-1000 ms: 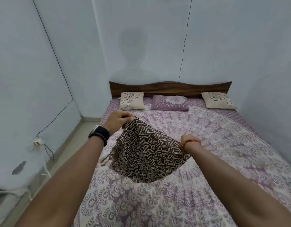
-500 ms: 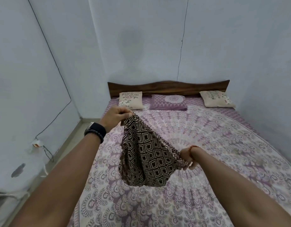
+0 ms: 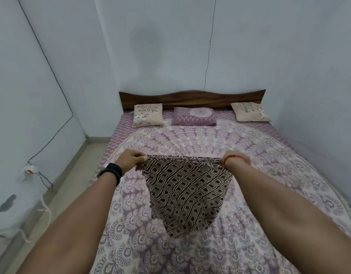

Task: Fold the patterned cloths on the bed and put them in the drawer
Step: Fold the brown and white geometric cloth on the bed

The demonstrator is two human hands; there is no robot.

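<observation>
A brown and cream patterned cloth (image 3: 185, 196) with a diamond print hangs stretched between my two hands above the bed (image 3: 249, 244). My left hand (image 3: 131, 160) pinches its upper left corner. My right hand (image 3: 237, 159) grips the upper right corner, its fingers mostly hidden behind the wrist. The cloth's top edge runs nearly level between the hands, and its lower part sags to a rounded point over the purple mandala bedspread. No drawer is in view.
Three pillows lie by the dark wooden headboard (image 3: 192, 98): a cream one (image 3: 148, 115) at left, a purple one (image 3: 193, 116) in the middle, a cream one (image 3: 249, 112) at right. Pale walls close in on three sides. A floor strip (image 3: 58, 194) with cables runs left of the bed.
Both hands have spread apart and levelled out, the left lowering and the right rising. The cloth, bunched between them before, is now pulled wide and hangs flat.
</observation>
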